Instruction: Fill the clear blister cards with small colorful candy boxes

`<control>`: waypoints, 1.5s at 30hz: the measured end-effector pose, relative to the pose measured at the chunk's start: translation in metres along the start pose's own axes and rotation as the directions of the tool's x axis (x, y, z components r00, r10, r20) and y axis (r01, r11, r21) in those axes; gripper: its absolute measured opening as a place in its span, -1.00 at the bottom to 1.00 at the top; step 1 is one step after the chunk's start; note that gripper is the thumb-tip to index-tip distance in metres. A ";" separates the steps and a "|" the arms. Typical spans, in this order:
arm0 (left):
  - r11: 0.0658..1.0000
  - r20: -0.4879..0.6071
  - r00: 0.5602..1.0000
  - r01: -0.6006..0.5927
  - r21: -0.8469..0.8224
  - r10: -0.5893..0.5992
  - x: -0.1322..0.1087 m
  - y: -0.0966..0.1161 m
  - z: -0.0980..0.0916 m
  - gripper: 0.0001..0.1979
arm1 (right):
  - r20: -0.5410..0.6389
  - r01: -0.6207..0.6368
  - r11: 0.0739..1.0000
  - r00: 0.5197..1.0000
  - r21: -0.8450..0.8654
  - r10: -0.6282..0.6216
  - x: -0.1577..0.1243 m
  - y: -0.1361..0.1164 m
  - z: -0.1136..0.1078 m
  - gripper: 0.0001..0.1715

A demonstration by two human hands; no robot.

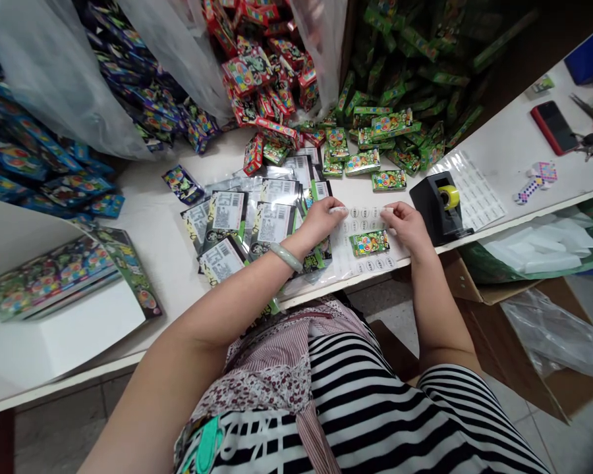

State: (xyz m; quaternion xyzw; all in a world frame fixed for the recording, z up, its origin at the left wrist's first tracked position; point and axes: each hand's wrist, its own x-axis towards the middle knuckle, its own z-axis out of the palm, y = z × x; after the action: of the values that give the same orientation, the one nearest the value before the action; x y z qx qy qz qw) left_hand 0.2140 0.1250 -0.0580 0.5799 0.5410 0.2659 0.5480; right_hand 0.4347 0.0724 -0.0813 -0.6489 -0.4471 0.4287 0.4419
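A strip of round printed stickers [360, 214] is stretched between my two hands. My left hand [321, 222], with a pale bangle on the wrist, pinches its left end. At the right end, the thumb and fingers of my right hand [406, 225] are closed on it. Just below the strip lies a small green box [369, 243], flat on a sheet with more round stickers [375, 264]. Whether strip and sheet are one piece I cannot tell. Left of my left hand, several clear-wrapped printed packets [274, 224] overlap on the white table [163, 253].
Piles of green boxes [393, 125], red boxes [271, 72] and dark blue boxes [182, 187] line the back. A black tape dispenser [439, 207] stands right, near a sticker sheet [474, 187] and a red phone [553, 127]. An open white carton [79, 336] is left.
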 end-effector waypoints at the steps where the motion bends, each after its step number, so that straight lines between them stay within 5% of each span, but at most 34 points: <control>1: 1.000 0.007 1.000 0.002 -0.010 -0.002 0.000 0.000 0.000 -0.97 | 0.012 -0.007 1.000 1.000 0.023 0.007 0.000 0.000 0.001 -0.60; 6: 0.998 0.045 0.998 -0.030 -0.054 0.032 -0.002 0.000 0.000 -0.94 | -0.011 -0.009 1.000 1.000 0.013 0.009 -0.001 -0.002 0.001 -0.64; 17: 0.995 0.083 0.994 -0.067 -0.079 0.074 -0.003 -0.001 -0.002 -0.92 | 0.183 0.044 0.970 0.983 -0.238 0.000 0.018 -0.030 -0.006 -0.65; 25: 0.994 0.050 0.998 0.028 -0.103 -0.023 -0.004 0.001 -0.001 -0.88 | 0.229 0.012 0.970 0.972 -0.242 0.045 0.015 -0.032 -0.006 -0.61; 45: 0.998 0.064 0.998 -0.024 -0.052 0.027 -0.007 0.004 -0.004 -0.86 | 0.376 0.095 0.936 0.926 -0.338 0.042 0.025 -0.044 0.002 -0.54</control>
State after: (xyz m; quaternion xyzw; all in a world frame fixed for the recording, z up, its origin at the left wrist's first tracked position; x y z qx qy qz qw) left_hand 0.2097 0.1205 -0.0508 0.5810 0.5085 0.2675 0.5765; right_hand 0.4294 0.1057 -0.0439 -0.6163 -0.6015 0.4528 0.2310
